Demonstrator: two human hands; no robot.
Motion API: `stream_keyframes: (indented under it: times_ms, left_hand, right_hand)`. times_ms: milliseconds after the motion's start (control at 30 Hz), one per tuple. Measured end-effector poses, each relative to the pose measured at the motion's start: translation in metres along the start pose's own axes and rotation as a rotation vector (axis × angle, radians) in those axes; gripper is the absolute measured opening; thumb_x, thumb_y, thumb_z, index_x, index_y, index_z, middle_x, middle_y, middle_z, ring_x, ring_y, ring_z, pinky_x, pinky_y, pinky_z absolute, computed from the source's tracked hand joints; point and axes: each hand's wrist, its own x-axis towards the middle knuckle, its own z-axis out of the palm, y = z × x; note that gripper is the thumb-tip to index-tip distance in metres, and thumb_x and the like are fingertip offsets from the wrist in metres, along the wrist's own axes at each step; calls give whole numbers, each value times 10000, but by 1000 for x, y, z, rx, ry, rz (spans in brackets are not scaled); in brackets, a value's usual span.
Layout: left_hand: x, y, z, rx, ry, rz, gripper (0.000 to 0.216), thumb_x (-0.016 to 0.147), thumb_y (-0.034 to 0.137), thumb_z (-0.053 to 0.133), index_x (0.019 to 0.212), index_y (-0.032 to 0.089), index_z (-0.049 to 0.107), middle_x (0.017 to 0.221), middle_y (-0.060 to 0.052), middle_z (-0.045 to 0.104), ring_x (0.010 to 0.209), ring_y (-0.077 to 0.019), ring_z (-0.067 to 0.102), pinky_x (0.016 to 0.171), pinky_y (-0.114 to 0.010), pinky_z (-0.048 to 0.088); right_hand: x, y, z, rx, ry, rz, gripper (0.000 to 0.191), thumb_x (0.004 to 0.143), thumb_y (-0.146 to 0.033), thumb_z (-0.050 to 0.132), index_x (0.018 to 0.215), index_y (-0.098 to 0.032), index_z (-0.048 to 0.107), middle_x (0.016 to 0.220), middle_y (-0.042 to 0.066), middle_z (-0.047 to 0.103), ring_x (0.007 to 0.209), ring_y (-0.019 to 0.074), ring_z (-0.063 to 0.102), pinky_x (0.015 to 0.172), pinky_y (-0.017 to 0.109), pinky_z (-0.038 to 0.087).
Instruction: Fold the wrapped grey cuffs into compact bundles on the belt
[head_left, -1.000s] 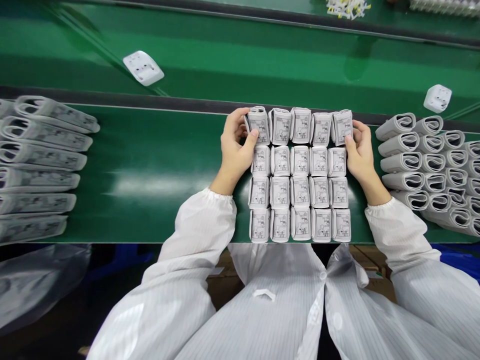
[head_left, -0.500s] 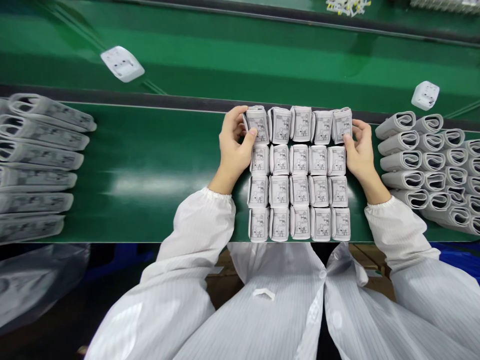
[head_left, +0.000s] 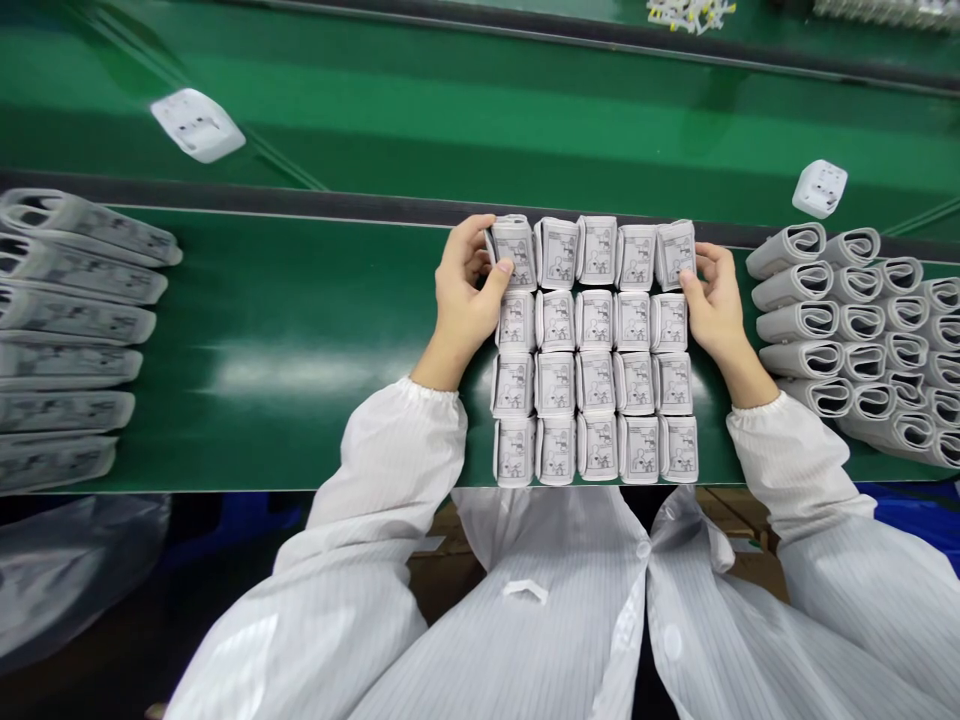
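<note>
A tight block of rolled grey-and-white cuffs (head_left: pixel 596 350) stands on end on the green conveyor belt (head_left: pixel 300 440), each printed with a line diagram. My left hand (head_left: pixel 465 295) is shut on the top-left cuff (head_left: pixel 516 255), with the thumb on its printed face and the fingers around its far side. At the block's other top corner, my right hand (head_left: pixel 716 305) grips the top-right cuff (head_left: pixel 675 253) from the side, fingers and thumb against it. White striped cuffed sleeves cover both forearms.
Stacks of rolled cuffs lie on the belt at the left (head_left: pixel 67 320) and right (head_left: pixel 847 330). A dark rail (head_left: pixel 300 205) separates this belt from a second green belt carrying white plastic units (head_left: pixel 197 125) (head_left: pixel 820 188). A clear plastic bag (head_left: pixel 75 570) hangs below left.
The white units on the far belt have moved left. The cuff stacks and block have shifted slightly left too. Both hands still hold the same top corner cuffs.
</note>
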Motion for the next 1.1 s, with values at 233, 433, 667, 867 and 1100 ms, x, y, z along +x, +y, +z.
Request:
stream_keyframes:
  times_ms: [233, 433, 667, 867, 1100]
  left_hand:
    - [0, 0, 0, -14, -5, 18, 696, 1037, 796, 780, 1593, 400, 641, 1423, -110, 751, 1387, -368, 793, 1212, -605, 678]
    - [0, 0, 0, -23, -36, 21, 687, 1059, 773, 768, 1613, 396, 616, 1370, -103, 758, 1337, -351, 812, 1203, -605, 680]
    - [1, 4, -3, -19, -53, 34, 704, 1061, 805, 737, 1614, 389, 604, 1435, -109, 752, 1344, -334, 803, 1224, -580, 673]
    - [0, 8, -1, -30, -30, -40, 856, 961, 886, 808, 1638, 398, 616, 1476, -119, 762, 1300, -344, 828, 1172, -574, 698]
    - [3, 17, 2, -14, -28, -73, 878, 958, 872, 825, 1641, 353, 640, 1664, -150, 727, 1443, -355, 783, 1184, -499, 695]
  right_hand:
    - [-4, -9, 3, 14, 14, 12, 706, 1066, -887, 665, 1516, -345, 618, 1501, 122, 797, 1451, 375, 777, 1261, 669, 661]
    - [-4, -9, 3, 46, 2, 18, 719, 1052, -883, 693, 1534, -350, 679, 1540, 98, 794, 1481, 368, 763, 1315, 620, 625]
    - [-5, -8, 0, -1, -15, -7, 816, 1041, -918, 664, 1612, -335, 667, 1639, 110, 751, 1531, 385, 723, 1343, 613, 597]
    - [-6, -7, -2, -30, -32, 35, 899, 1006, -980, 644, 1667, -373, 616, 1633, 107, 745, 1502, 383, 746, 1296, 635, 637]
    - [-4, -5, -2, -54, -15, 20, 925, 999, -1006, 617, 1682, -383, 588, 1710, 104, 693, 1593, 400, 686, 1236, 616, 688]
